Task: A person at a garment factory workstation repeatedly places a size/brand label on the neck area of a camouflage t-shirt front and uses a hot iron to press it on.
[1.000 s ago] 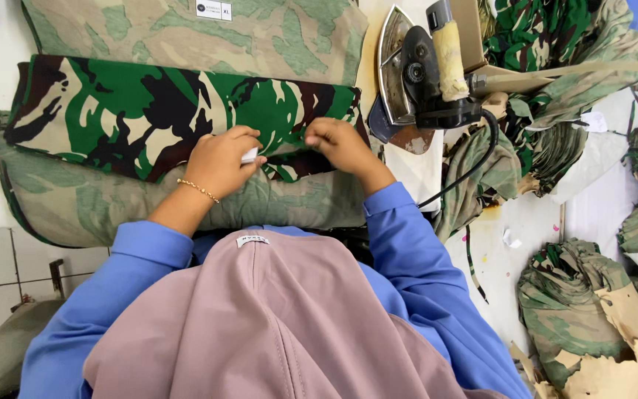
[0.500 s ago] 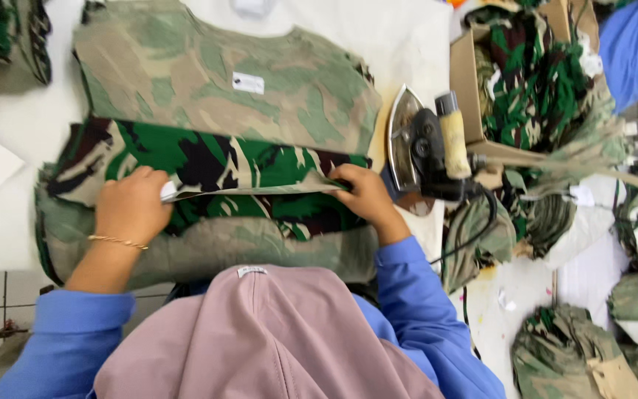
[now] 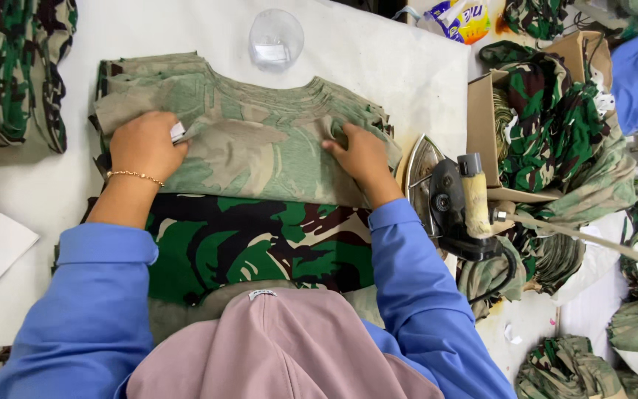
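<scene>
Two hands are pressing a camouflage shirt [image 3: 260, 148] on the white table [image 3: 378, 59] — collar pointing away, long axis crosswise. Left hand [image 3: 144, 144] is pinching its edge; right hand [image 3: 359, 151] is gripping a fold — iron [image 3: 448, 199] just beside.

I pinch 1 small white label [image 3: 177, 132] under my left hand [image 3: 144, 144]. A clear round plastic container [image 3: 275, 38] with a white label sits above the shirt. A colourful plastic bag [image 3: 461, 18] lies top right, and an open brown cardboard box [image 3: 485, 103] stands beside the iron.
</scene>
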